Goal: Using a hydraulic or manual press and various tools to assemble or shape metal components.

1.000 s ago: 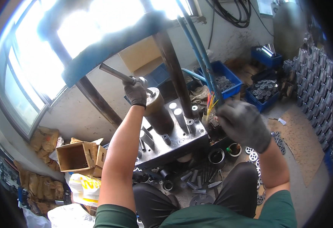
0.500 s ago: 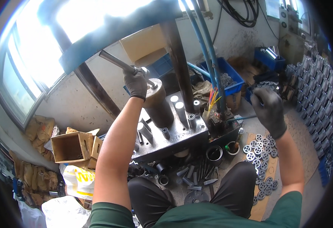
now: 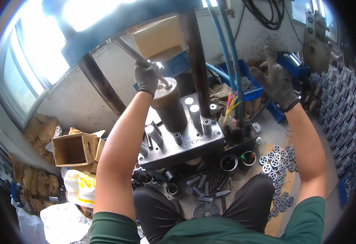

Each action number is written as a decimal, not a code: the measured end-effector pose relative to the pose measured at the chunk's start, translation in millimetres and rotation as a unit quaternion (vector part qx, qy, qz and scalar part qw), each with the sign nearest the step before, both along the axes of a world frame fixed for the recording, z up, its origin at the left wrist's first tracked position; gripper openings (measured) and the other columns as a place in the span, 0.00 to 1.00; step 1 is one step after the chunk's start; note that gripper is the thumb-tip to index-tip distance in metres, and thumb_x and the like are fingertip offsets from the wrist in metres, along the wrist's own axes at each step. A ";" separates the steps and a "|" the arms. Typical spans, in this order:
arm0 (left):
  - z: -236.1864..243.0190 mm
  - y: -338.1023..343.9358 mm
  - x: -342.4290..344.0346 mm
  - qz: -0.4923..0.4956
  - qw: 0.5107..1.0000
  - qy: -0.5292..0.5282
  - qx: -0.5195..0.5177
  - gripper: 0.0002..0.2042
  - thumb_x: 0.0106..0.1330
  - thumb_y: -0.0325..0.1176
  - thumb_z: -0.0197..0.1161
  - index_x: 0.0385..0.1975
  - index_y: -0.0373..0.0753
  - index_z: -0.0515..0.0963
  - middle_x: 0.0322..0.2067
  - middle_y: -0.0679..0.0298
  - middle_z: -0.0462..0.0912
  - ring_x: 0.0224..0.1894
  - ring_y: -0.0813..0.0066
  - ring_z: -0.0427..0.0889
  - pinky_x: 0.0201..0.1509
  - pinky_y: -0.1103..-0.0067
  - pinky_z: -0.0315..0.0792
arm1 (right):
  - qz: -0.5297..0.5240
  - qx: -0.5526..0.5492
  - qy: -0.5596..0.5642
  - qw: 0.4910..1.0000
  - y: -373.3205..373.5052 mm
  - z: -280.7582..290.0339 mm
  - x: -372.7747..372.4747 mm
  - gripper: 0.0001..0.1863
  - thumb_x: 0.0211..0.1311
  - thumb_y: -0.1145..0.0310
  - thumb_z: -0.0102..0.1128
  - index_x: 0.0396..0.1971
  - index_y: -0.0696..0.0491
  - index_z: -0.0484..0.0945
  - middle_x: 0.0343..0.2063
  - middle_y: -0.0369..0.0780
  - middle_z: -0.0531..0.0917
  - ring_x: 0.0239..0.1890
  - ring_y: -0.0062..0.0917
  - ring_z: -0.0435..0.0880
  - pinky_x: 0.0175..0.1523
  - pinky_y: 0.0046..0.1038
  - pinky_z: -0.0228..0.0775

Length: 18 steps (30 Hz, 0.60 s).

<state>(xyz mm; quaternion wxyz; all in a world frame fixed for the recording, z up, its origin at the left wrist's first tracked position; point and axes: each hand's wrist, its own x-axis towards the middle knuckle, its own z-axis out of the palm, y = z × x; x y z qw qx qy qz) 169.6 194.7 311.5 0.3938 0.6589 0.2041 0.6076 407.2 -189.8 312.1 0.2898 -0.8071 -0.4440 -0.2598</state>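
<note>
The left hand, in a dark grey fabric glove, had its fingers wrapped around a smooth, round, silvery steel bar. The bar slanted down from the upper left to a short metal rod, whose lower end met the flat top of a thick, brownish-grey metal cylinder. Beside this stood several slim, polished silver pins, bright at their round ends. The right hand, in a matching glove, was raised well apart from the bar, its fingers spread and holding nothing.

Cylinder and pins stood upright on a heavy, rectangular grey metal slab, its worn surface pierced by small round holes. Around it, from left to right, were a framed glass window, a box-shaped, pale wooden crate, a blue plastic bin, flat, spoked grey metal wheels on brown cardboard, and a tall stack of grey metal tubes.
</note>
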 end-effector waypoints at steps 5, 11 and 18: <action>5.1 14.3 10.9 -0.037 0.998 0.048 0.022 0.12 0.69 0.16 0.61 0.47 0.37 0.71 0.33 0.61 0.77 0.30 0.69 0.84 0.32 0.73 0.88 | 0.036 -0.005 0.045 0.998 -5.2 6.5 -12.6 0.61 0.64 0.15 0.49 0.68 0.63 0.76 0.46 0.55 0.90 0.48 0.38 0.93 0.50 0.38 0.87; 16.1 19.7 22.5 0.028 0.981 0.172 0.082 0.10 0.70 0.27 0.66 0.46 0.36 0.74 0.35 0.52 0.85 0.38 0.57 0.87 0.42 0.66 0.84 | 0.001 -0.056 0.102 0.993 -11.3 17.3 -31.1 0.33 0.73 0.43 0.67 0.56 0.61 0.85 0.46 0.50 0.91 0.49 0.36 0.93 0.55 0.38 0.85; 23.1 14.9 26.9 0.053 0.968 0.228 0.087 0.10 0.73 0.26 0.68 0.50 0.37 0.77 0.38 0.57 0.87 0.39 0.69 0.89 0.45 0.72 0.86 | 0.080 -0.038 -0.121 0.989 -63.0 -22.6 -45.3 0.22 0.74 0.55 0.68 0.55 0.59 0.84 0.41 0.49 0.89 0.43 0.38 0.91 0.51 0.40 0.82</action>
